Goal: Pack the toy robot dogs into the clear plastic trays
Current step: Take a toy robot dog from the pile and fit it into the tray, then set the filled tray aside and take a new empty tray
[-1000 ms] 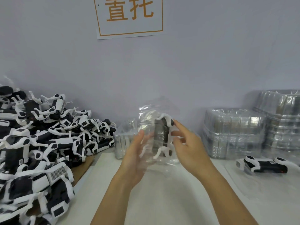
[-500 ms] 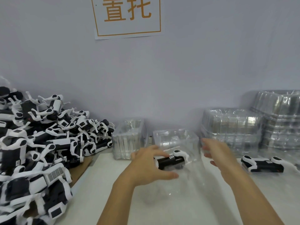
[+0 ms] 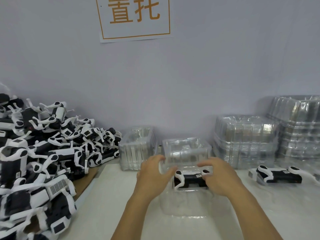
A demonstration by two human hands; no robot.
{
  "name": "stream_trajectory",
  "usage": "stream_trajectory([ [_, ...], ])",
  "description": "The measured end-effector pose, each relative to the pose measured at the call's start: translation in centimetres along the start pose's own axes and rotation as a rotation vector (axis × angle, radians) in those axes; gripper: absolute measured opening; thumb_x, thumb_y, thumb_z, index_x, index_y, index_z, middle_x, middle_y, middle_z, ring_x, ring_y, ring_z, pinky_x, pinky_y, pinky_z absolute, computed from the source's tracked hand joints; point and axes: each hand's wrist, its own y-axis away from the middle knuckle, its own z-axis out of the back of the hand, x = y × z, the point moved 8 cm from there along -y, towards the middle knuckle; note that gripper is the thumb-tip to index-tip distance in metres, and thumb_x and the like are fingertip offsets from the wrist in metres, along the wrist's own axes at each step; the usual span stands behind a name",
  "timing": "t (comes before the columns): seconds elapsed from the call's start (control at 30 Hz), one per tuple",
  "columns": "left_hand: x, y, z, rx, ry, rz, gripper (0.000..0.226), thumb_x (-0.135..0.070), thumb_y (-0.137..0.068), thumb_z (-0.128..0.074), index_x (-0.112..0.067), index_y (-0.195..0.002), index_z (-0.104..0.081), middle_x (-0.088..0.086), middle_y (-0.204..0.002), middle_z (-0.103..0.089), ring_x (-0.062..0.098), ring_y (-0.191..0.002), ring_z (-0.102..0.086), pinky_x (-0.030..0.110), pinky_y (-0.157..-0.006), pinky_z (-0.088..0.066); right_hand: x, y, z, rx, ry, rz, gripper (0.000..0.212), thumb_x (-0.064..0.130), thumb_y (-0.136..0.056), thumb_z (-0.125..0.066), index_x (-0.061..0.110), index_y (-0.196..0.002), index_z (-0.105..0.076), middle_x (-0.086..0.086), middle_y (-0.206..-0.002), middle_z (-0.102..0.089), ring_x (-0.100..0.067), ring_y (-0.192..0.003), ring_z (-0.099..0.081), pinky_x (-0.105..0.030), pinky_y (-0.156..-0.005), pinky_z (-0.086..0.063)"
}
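A black-and-white toy robot dog (image 3: 190, 179) lies on its side in a clear plastic tray (image 3: 181, 206) on the white table, right in front of me. My left hand (image 3: 153, 173) curls its fingers round the tray's left rim beside the dog's head end. My right hand (image 3: 218, 177) holds the dog's right end, thumb by its white leg and fingers arched over it. A second dog (image 3: 278, 175) lies in a flat clear tray at the right.
A big pile of loose robot dogs (image 3: 43, 153) fills the left side, partly on brown cardboard (image 3: 85, 181). Stacks of clear trays (image 3: 138, 148) (image 3: 187, 149) (image 3: 245, 141) (image 3: 301, 127) line the wall behind my hands.
The tray with the dog, held up in both hands a second ago, now lies on the table. My right hand swung out to the right, then came back onto the dog.
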Motion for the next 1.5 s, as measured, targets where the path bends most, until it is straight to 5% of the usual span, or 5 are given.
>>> stream_trajectory([
  [0.23,2.0,0.9,-2.5,0.128,0.503,0.340,0.033,-0.039,-0.095,-0.064,-0.010,-0.109,-0.057,0.010,-0.093,-0.073,0.022,-0.064,-0.072,0.030,-0.063,-0.058,0.5,0.5,2.9,-0.227,0.287,-0.088,0.050,0.007,-0.086,-0.062,0.040,-0.124,-0.063,0.002,-0.127,-0.060,-0.029,-0.123,-0.044,-0.040,-0.100,-0.040],
  [0.47,-0.5,2.5,-5.6,0.451,1.120,0.431,0.065,-0.062,-0.101,-0.030,-0.011,-0.132,-0.057,0.023,-0.124,-0.067,0.041,-0.111,-0.065,0.050,-0.101,-0.050,9.9,2.8,-2.5,-0.018,-0.197,0.457,0.034,0.018,-0.097,-0.052,0.038,-0.122,-0.062,0.016,-0.097,-0.057,0.001,-0.087,-0.056,-0.014,-0.077,-0.046],
  [0.6,1.8,2.0,-4.3,0.200,1.024,0.493,0.067,-0.057,-0.103,-0.031,-0.001,-0.124,-0.060,0.023,-0.105,-0.073,0.036,-0.089,-0.071,0.044,-0.079,-0.057,9.0,2.9,-4.7,0.078,-0.063,0.346,0.047,0.019,-0.095,-0.049,0.038,-0.138,-0.047,0.004,-0.119,-0.058,-0.017,-0.109,-0.058,-0.033,-0.090,-0.050],
  [0.7,3.1,1.5,-3.0,0.066,0.920,0.492,0.055,-0.048,-0.106,-0.036,-0.001,-0.116,-0.062,0.018,-0.099,-0.076,0.032,-0.080,-0.073,0.048,-0.090,-0.054,8.1,2.6,-4.3,0.063,-0.029,0.284,0.047,0.020,-0.096,-0.048,0.034,-0.141,-0.047,0.000,-0.126,-0.057,-0.019,-0.119,-0.055,-0.029,-0.091,-0.046],
  [1.5,1.0,0.6,-0.9,-0.143,0.592,0.183,0.020,-0.012,-0.099,-0.052,-0.022,-0.098,-0.068,-0.006,-0.108,-0.068,0.017,-0.100,-0.064,0.039,-0.084,-0.055,0.2,0.1,1.5,-0.090,-0.021,-0.166,0.022,0.013,-0.095,-0.048,0.006,-0.102,-0.068,-0.013,-0.108,-0.065,-0.020,-0.074,-0.054,-0.024,-0.063,-0.041],
])
